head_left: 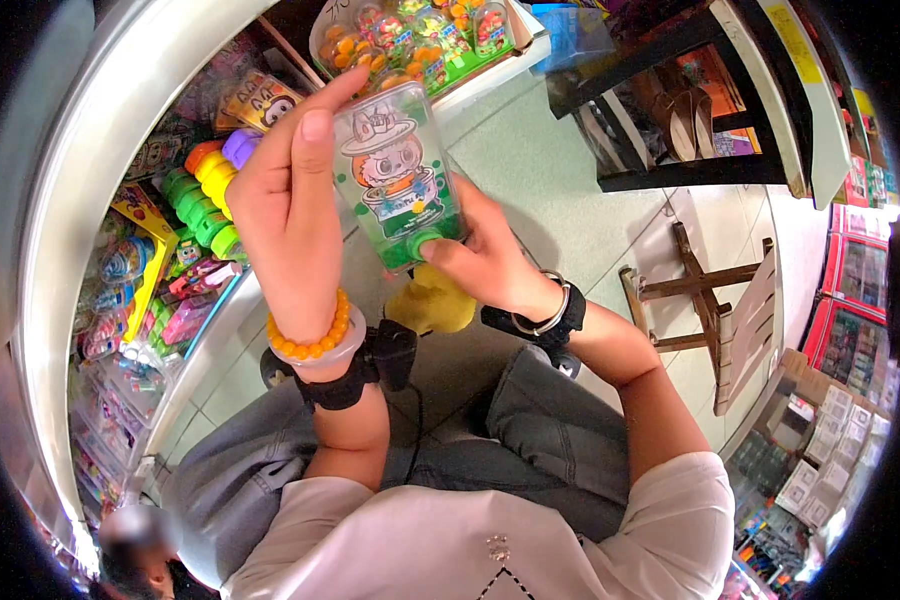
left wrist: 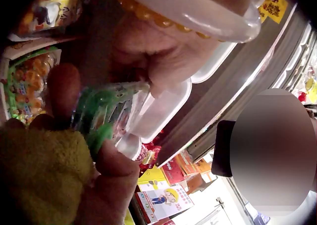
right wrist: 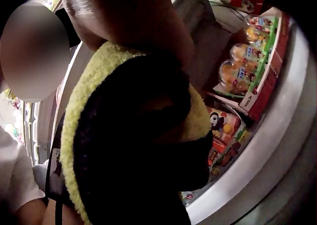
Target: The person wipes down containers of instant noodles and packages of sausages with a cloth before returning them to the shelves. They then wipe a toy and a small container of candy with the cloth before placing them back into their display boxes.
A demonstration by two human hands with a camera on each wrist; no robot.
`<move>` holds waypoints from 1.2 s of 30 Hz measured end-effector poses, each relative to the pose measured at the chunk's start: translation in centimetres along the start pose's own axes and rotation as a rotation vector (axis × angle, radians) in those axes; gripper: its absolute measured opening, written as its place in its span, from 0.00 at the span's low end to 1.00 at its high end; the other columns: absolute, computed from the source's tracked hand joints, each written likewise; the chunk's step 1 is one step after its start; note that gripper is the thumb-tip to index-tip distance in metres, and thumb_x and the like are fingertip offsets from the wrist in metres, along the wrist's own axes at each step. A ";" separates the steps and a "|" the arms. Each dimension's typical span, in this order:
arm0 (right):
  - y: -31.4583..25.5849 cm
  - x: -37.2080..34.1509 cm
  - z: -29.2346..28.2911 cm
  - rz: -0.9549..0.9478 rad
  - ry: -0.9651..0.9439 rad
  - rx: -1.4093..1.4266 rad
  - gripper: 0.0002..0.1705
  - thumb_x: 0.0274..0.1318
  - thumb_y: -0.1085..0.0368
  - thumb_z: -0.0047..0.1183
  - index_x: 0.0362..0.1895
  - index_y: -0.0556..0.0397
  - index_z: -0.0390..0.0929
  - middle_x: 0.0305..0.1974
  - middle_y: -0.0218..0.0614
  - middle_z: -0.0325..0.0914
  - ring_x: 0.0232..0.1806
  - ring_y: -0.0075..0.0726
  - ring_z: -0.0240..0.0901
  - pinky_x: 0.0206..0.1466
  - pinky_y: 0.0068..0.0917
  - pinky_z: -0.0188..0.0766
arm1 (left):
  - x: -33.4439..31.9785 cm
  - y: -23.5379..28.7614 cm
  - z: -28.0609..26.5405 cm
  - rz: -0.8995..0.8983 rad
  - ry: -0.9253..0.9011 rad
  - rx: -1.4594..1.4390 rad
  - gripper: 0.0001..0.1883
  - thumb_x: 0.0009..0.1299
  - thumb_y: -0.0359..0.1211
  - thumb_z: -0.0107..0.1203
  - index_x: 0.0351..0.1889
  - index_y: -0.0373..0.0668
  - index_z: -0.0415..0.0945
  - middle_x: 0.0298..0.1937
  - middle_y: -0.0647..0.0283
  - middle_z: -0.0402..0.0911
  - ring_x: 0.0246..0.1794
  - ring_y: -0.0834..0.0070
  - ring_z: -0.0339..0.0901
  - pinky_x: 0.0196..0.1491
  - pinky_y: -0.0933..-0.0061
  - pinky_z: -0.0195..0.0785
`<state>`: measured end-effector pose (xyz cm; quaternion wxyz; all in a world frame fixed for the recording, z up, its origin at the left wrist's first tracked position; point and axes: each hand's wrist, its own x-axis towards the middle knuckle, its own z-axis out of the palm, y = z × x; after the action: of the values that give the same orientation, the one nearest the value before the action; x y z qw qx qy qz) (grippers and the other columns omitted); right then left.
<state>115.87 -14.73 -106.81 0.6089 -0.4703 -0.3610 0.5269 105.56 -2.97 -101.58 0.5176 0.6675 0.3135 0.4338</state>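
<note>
A clear case [head_left: 395,165] with a printed hat-wearing character and green bottom is tilted between the hands. The right hand [head_left: 490,255] grips its lower right part, thumb pressed at the green knob [head_left: 422,245]. Along the upper left edge, the left hand [head_left: 295,210] has its fingers extended, one reaching past the top corner. In the left wrist view the case [left wrist: 111,111] lies between the left hand [left wrist: 163,51] above and the right thumb below. A yellow fuzzy item [head_left: 430,300] hangs under the case; it fills much of the right wrist view [right wrist: 84,111], where the fingers are hidden in shadow.
Boxed round containers [head_left: 460,70] stand beyond the hands. Colourful packaged toys [head_left: 200,200] fill the left shelf. A wooden folding stool [head_left: 705,300] and a black-framed rack [head_left: 690,120] are at right, with stacked small boxes [head_left: 830,440] lower right.
</note>
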 end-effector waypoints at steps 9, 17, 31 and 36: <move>0.5 -0.2 0.0 -0.010 -0.124 0.016 0.36 0.51 0.72 0.51 0.65 0.59 0.53 0.56 0.39 0.67 0.57 0.31 0.63 0.61 0.32 0.60 | 0.4 -0.7 0.1 -0.004 -0.057 -0.124 0.17 0.75 0.36 0.44 0.49 0.33 0.77 0.43 0.63 0.81 0.42 0.83 0.73 0.48 0.83 0.63; 0.7 0.1 0.2 -0.008 0.060 0.002 0.33 0.47 0.74 0.50 0.61 0.60 0.58 0.52 0.39 0.68 0.55 0.30 0.64 0.60 0.31 0.60 | 0.0 0.0 0.3 -0.012 -0.023 -0.029 0.16 0.75 0.35 0.44 0.49 0.33 0.77 0.42 0.65 0.81 0.40 0.86 0.71 0.46 0.84 0.63; 1.1 -0.2 -0.9 -0.090 0.034 -0.108 0.31 0.55 0.70 0.50 0.63 0.60 0.55 0.55 0.39 0.66 0.57 0.29 0.62 0.61 0.30 0.59 | -0.3 -0.4 -0.1 -0.130 -0.111 -0.118 0.19 0.74 0.35 0.45 0.58 0.35 0.70 0.40 0.71 0.77 0.37 0.87 0.69 0.42 0.87 0.61; -1.2 0.7 -1.8 -0.156 0.080 -0.094 0.29 0.59 0.69 0.50 0.63 0.59 0.56 0.53 0.36 0.68 0.56 0.28 0.63 0.61 0.28 0.60 | -1.6 -2.8 1.6 -0.168 -0.406 -0.571 0.31 0.66 0.27 0.56 0.66 0.33 0.56 0.50 0.63 0.75 0.48 0.80 0.72 0.51 0.79 0.65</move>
<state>118.02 -14.40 -106.24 0.6394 -0.4894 -0.3965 0.4411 106.40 -4.29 -104.79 0.7688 0.5404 0.1240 0.3186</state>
